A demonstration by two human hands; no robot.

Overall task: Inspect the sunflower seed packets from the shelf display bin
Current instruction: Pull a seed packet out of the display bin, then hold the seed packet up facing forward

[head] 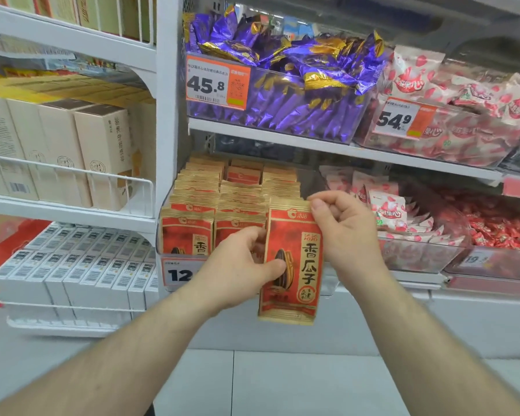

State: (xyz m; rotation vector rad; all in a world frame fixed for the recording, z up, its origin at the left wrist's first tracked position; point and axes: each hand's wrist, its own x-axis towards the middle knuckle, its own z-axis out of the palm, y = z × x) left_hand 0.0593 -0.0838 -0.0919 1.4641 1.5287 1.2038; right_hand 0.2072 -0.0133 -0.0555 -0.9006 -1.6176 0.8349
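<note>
The right hand point(344, 232) has its fingers curled, pinching the top right corner of the sunflower seed packet point(291, 262), while the left hand point(240, 265) holds the packet's left edge, thumb pressed on the printed seed and fingers tucked behind. The packet hangs upright, face to the camera, in front of the display bin point(327, 283) and partly below its front wall, clear of the rows inside.

Behind the packet, inside the bin, the remaining packets point(210, 205) stand in close upright rows; the price label point(179, 273) sits on the bin's front, left of the packet and partly behind the left wrist. Right of the bin lie pink-wrapped sweets point(394, 211); above it, purple-wrapped sweets point(282, 70).

The likely trouble: the right-hand pinch sits on a thin sealed edge, so a turn to check the back could let the corner slip if the left hand lets go early. A squeeze could crease the paper, and the left knuckles, near the front row, may tip those packets forward
</note>
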